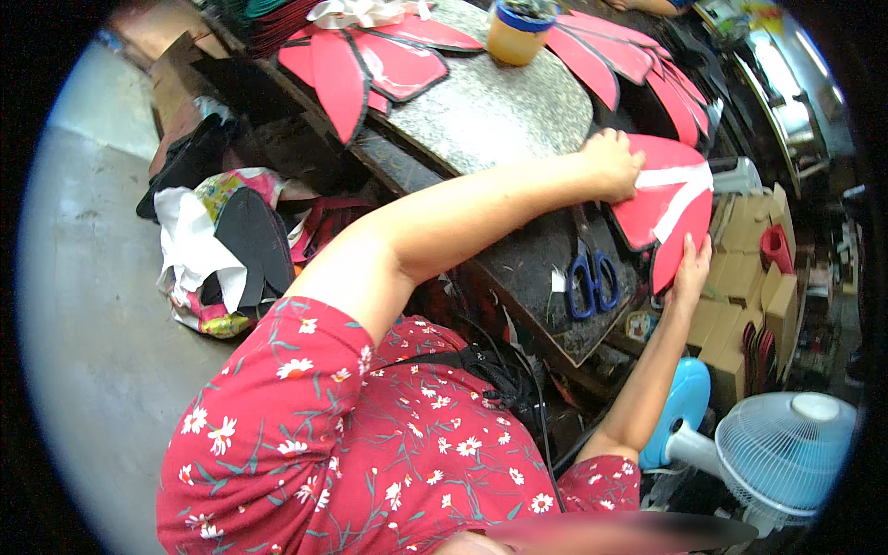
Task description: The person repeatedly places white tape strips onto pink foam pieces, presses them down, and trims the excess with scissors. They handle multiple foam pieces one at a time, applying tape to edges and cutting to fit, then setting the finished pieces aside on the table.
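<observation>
A flat pinkish-red piece with dark edging and white strips in a V is held up at the right of the workbench. My left hand has curled fingers closed on its upper left edge. Its lower right edge is gripped by my right hand, whose thumb shows while the other fingers are partly hidden behind it. Just below, blue-handled scissors lie on the dark bench top, their blades running up toward the piece.
Similar red pieces fan out around a speckled stone slab bearing a blue-rimmed jar of amber stuff. A bag with dark sole-shaped pieces lies at left. Cardboard boxes and a fan stand at right.
</observation>
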Available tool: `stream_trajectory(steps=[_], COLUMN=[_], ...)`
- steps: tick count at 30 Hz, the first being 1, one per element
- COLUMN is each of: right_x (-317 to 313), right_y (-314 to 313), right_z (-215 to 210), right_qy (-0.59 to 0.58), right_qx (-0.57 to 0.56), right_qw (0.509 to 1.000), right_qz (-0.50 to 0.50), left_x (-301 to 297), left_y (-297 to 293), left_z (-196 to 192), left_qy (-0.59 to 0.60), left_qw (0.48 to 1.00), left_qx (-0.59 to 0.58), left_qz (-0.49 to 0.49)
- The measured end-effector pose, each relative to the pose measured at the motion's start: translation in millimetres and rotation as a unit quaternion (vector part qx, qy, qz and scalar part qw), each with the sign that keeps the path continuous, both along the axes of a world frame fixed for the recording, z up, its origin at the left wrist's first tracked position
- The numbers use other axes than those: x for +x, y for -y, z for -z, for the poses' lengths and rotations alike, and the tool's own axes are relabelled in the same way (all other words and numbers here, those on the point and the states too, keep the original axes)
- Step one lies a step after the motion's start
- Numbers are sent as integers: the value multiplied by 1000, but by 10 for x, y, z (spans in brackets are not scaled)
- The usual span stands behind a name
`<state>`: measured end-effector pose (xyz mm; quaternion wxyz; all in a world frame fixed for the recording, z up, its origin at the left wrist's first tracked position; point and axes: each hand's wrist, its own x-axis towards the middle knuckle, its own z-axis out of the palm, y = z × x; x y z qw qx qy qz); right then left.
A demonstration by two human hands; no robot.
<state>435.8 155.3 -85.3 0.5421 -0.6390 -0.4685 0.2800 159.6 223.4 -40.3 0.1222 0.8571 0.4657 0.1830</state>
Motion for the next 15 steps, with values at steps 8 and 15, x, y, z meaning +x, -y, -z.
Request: stream_trajectory(steps=[8, 15], right_x=[28, -1308], right_y=[-98, 110], right_z=[46, -739], right_qy=[302, 419], right_qx=[61, 216], right_qw=[948, 879], right_qz=[86, -77], left_x=[-158, -1321], left_y=[249, 670], left_z=[-3, -96], left_qy=[96, 184], left_qw=[988, 957], left_qx=[123, 222], left_qz=[-8, 4])
